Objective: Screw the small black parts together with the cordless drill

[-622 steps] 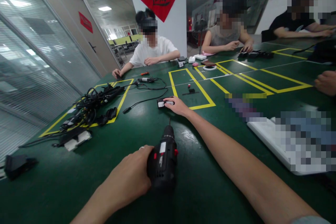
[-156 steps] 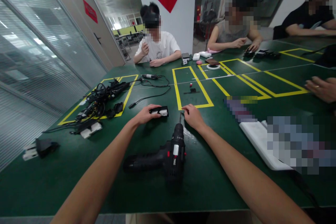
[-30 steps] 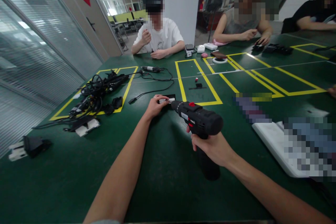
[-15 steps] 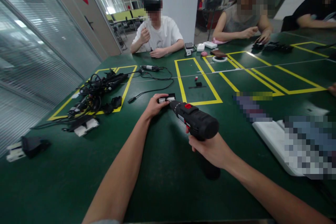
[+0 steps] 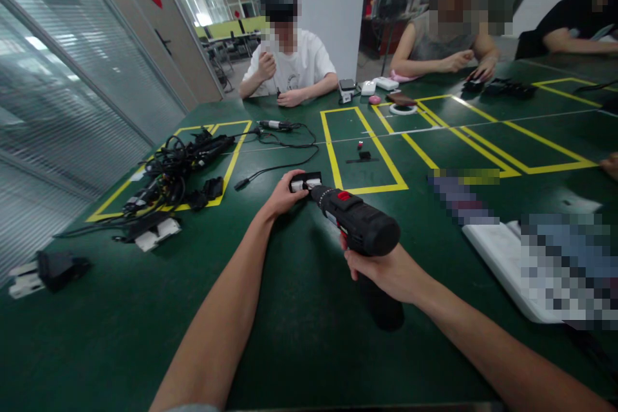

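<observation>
My right hand is wrapped round the grip of a black cordless drill with red buttons. Its chuck points away from me and left, at a small black-and-white part on the green table. Whether the bit touches that part is too small to tell. My left hand grips the part from its left side, thumb in front and fingers behind. Beyond it, a small black piece and a tiny red item lie within a yellow taped rectangle.
Tangled black cables fill the left side, with black-and-white parts nearer me. A white tray-like object, partly pixelated, lies at the right. Across the table a person in a white shirt and other people sit.
The left hand has shifted slightly and shows more of the black-and-white part's white face. The drill stays at the part, nearly unmoved.
</observation>
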The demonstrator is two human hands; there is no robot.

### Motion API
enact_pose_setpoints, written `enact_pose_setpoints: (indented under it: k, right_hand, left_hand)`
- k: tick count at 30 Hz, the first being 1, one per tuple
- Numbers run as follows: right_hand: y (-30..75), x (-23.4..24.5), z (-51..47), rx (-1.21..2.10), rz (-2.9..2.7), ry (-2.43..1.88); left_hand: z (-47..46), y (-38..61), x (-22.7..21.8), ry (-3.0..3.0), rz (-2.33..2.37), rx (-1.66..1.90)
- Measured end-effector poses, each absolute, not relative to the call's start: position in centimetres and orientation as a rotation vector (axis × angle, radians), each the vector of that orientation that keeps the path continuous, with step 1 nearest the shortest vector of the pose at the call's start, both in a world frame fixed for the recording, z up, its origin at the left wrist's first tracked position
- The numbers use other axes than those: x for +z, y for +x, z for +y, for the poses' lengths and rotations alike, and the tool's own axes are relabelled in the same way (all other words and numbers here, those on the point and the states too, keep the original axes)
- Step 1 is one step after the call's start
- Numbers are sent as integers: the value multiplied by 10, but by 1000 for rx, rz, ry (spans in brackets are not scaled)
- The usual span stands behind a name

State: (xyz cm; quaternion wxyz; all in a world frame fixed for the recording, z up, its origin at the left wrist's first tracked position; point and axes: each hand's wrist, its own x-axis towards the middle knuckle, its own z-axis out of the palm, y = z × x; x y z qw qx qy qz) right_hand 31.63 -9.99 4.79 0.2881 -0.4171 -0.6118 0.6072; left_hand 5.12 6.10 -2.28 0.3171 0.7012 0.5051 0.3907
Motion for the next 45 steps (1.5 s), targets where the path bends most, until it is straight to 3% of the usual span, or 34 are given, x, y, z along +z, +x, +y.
enact_pose_setpoints:
  k: [45]
  right_hand:
    - [310,42,-101,1590,-1585,-1154]
  left_hand:
    - [61,50,-17,1914,1395,944]
